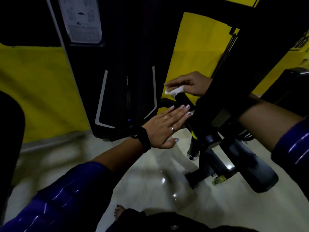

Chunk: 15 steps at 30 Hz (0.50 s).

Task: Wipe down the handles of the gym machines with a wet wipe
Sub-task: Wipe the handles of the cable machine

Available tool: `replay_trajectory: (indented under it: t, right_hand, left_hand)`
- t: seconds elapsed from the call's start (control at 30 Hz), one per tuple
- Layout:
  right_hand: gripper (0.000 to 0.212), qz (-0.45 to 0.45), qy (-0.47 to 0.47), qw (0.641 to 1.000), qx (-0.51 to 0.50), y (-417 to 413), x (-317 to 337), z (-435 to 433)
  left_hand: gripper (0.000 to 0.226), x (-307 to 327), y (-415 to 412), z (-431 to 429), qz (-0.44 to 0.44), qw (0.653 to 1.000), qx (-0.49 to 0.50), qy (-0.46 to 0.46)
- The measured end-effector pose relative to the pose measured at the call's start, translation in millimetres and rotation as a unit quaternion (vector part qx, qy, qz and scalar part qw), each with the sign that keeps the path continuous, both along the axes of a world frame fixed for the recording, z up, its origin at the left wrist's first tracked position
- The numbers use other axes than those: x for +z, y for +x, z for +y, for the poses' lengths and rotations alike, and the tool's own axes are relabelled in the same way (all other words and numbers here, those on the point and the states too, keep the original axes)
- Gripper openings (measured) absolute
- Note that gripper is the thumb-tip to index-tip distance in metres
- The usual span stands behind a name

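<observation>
The right hand (189, 84) reaches in from the right behind a dark machine arm, its fingers curled over a white wipe (173, 90) and holding it against the far end of the black handle (182, 99); a corner of the wipe pokes out to the left under the fingertips. The left hand (164, 124) lies flat and spread, fingers straight, with the fingertips touching the near stretch of the same handle, just this side of the wipe. It wears two rings and a black band (143, 136) at the wrist, and both forearms come out of shiny blue sleeves. Below the handle a post with a chrome end (192, 154) hangs beside a long dark pad (250, 166), which stretches near and right over the pale glossy floor (150, 173). Left of the hands and farther off stands a tall black tower (127, 81) with light trim lines and a white placard (82, 19) high on it, its print too blurred to read. Yellow wall (41, 89) shows on either side of the tower. A bare foot (119, 212) shows at the near edge.
</observation>
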State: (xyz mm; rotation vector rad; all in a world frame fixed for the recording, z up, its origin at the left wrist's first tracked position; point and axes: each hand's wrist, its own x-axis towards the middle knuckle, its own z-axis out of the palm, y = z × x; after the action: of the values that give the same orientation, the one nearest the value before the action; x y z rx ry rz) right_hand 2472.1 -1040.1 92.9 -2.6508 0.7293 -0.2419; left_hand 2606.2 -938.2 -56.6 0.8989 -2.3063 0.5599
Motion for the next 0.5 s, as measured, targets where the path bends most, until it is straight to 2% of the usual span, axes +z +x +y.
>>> replay_trajectory:
  t: [0.03, 0.1, 0.13, 0.17, 0.2, 0.23, 0.3, 0.37, 0.47, 0.5]
  right_hand:
    - [0.041, -0.008, 0.031, 0.999, -0.023, -16, -7, -7]
    - [0.044, -0.023, 0.150, 0.986, -0.075, -52, -28, -20]
    - [0.056, -0.086, 0.226, 0.960, -0.140, -70, -41, -24]
    - [0.069, -0.171, 0.302, 0.909, -0.231, -88, -55, -24]
    - [0.069, -0.267, 0.362, 0.846, -0.286, -105, -68, -19]
    - [0.062, -0.364, 0.423, 0.774, -0.301, -115, -78, -10]
    - [0.039, -0.478, 0.513, 0.642, -0.311, -123, -92, 29]
    - [0.004, -0.524, 0.533, 0.566, -0.348, -132, -109, 72]
    - [0.022, -0.521, 0.580, 0.478, -0.405, -145, -158, 115]
    - [0.024, -0.507, 0.597, 0.465, -0.412, -144, -169, 129]
  left_hand:
    - [0.070, 0, 1, -1, 0.000, 1.000, 0.004, -0.003]
    - [0.067, 2, 5, -3, -0.001, 1.000, 0.008, -0.007]
    - [0.065, 3, 7, -4, -0.004, 1.000, 0.010, -0.009]
    - [0.064, 4, 9, -6, -0.008, 1.000, 0.012, -0.013]
    - [0.062, 6, 12, -7, -0.010, 1.000, 0.016, -0.014]
    - [0.062, 8, 14, -9, -0.004, 1.000, 0.022, -0.011]
    - [0.062, 13, 19, -10, 0.023, 0.999, 0.043, -0.001]
    - [0.064, 17, 21, -14, 0.027, 0.997, 0.068, -0.001]
    - [0.075, 22, 23, -20, -0.026, 0.996, 0.086, -0.001]
    - [0.079, 22, 22, -20, -0.039, 0.995, 0.089, 0.004]
